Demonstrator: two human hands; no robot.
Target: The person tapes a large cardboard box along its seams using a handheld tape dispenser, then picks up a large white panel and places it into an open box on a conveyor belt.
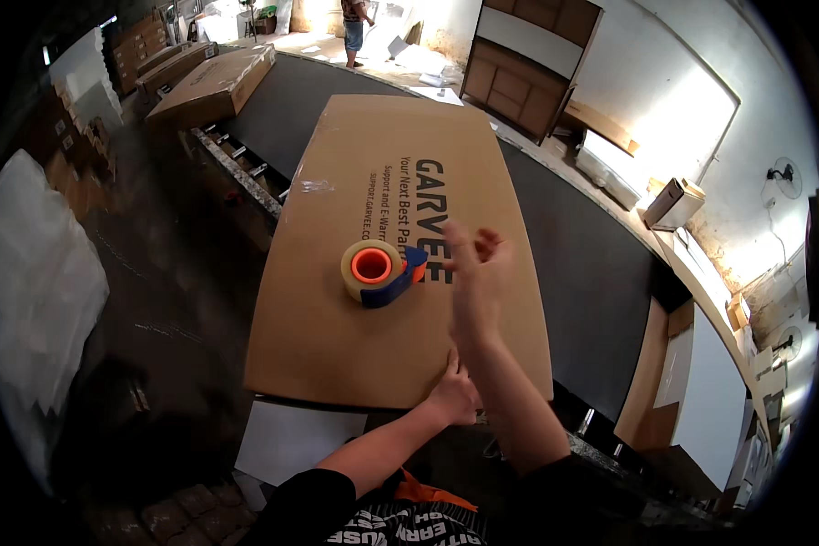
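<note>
A large flat brown cardboard box [337,346] with dark print lies in front of me. On its top rests a tape dispenser [387,296] with a blue body and an orange hub, carrying a roll of tan tape [351,264]. My left hand [455,398] grips the box's near edge, thumb on top and the other fingers mostly hidden below. My right hand [479,282] is raised over the box, just right of the dispenser. Its fingers are apart and slightly curled, somewhat blurred, with nothing visible in them.
The box sits across a dark conveyor belt [578,246]. Another long carton [218,86] lies farther left on it. White foam sheets [36,300] stand at the left. White panels in cardboard [701,391] are at the right. A person [354,27] stands far back.
</note>
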